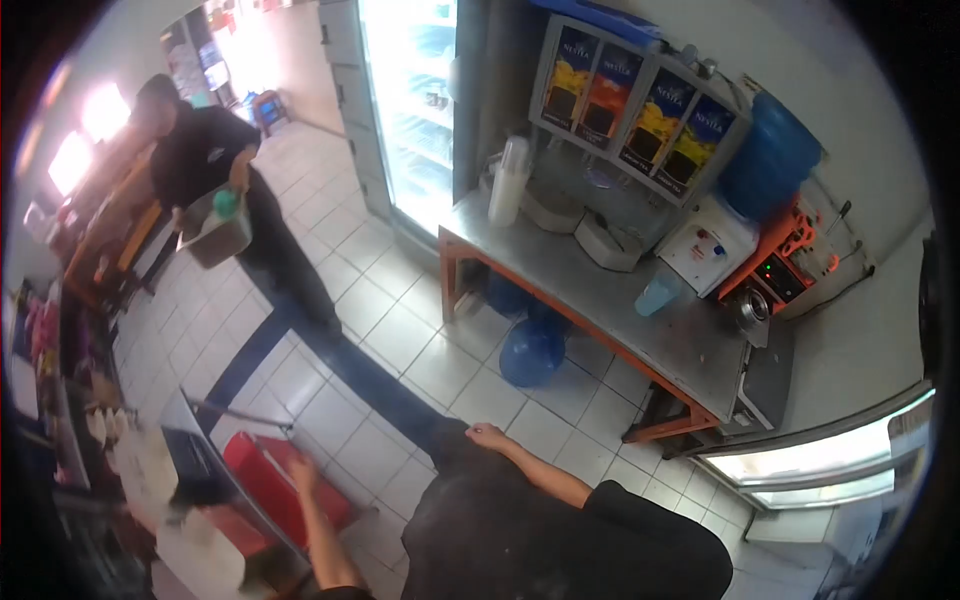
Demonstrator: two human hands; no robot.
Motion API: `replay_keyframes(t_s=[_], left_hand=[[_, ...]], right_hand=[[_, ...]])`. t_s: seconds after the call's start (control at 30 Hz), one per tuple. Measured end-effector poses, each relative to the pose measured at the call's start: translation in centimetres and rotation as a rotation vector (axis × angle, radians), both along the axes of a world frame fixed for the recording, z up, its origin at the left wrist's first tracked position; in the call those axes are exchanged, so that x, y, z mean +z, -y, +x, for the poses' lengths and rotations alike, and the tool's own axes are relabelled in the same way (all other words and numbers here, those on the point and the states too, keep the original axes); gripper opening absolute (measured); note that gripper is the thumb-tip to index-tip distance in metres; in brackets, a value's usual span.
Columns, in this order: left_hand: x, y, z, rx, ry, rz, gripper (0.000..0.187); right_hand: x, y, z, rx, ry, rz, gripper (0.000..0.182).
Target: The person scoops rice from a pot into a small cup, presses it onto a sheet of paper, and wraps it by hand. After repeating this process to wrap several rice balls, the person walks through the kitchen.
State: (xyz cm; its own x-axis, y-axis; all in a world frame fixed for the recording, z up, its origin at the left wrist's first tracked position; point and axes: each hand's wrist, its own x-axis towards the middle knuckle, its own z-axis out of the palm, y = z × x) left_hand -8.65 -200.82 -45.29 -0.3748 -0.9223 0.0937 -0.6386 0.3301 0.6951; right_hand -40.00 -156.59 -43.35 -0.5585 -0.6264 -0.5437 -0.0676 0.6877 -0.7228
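Observation:
My left hand [302,472] hangs low on the left, slightly blurred, its fingers loosely stretched and nothing visible in it. In this view it overlaps the edge of a red chair [272,480]. My right hand [487,437] is held in front of my body with the fingers curled in and no object showing. It is beside the dark cloth [465,500] of my own clothing. A person [205,150] in dark clothes stands on the tiled floor ahead, carrying a grey tub [214,246] with a green item [226,204] in it.
On the right stands a metal-topped table [610,300] with a drink dispenser [632,110], stacked cups [509,182] and a light blue cup [657,293]. Below it is a blue water jug [532,350]. A lit glass-door fridge [410,110] stands behind. A cluttered counter [140,480] runs along the left.

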Motion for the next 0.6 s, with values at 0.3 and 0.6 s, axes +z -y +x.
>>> replay_keyframes(t_s=[0.3,0.6], left_hand=[[21.3,24.6,-24.5,-0.278,-0.275,-0.098,0.020],[-3.5,8.2,-0.2,0.024,0.210,1.003,0.062]], right_hand=[[-13.1,7.0,-7.5,-0.770,0.803,-0.261,0.016],[-10.9,49.7,-29.4,0.171,0.026,-0.030,0.032]])
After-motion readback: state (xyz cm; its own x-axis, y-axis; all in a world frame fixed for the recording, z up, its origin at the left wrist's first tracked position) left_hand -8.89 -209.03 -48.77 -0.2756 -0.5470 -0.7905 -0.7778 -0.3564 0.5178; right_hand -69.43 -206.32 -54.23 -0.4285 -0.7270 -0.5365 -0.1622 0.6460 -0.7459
